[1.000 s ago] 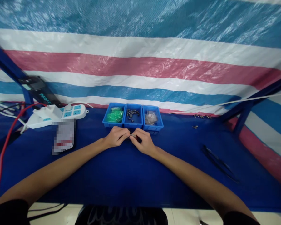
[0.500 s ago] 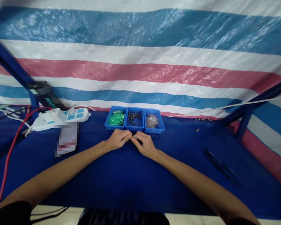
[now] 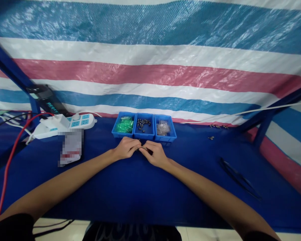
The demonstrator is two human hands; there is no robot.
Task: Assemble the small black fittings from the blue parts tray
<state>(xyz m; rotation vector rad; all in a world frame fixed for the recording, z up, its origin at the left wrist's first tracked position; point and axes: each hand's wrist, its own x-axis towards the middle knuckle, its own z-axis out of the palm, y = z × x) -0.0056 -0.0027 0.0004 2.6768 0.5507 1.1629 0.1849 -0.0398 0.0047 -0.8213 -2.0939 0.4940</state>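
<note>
My left hand (image 3: 126,147) and my right hand (image 3: 155,153) meet fingertip to fingertip over the dark blue table, close in front of three blue bins. Both are closed in a pinch around a small metal piece (image 3: 143,147), mostly covered by the fingers; its exact kind cannot be made out. Just beyond my hands, the middle bin (image 3: 144,136) holds several small dark metal screw-like parts (image 3: 143,124). Green plastic pieces (image 3: 124,125) fill the left bin. In the right bin lie small clear plastic bags or pieces (image 3: 163,128).
A white power strip (image 3: 82,122) with a red cable (image 3: 10,160) stands at the left, near a blurred-out phone-like object (image 3: 72,147) and a black bottle-shaped item (image 3: 48,100). Small metal parts (image 3: 211,138) lie at the right, beyond dark tweezers-like tool (image 3: 238,177).
My hands stay together in nearly the same place, with slight finger movement around the small piece. The whole view has shifted a little upward.
</note>
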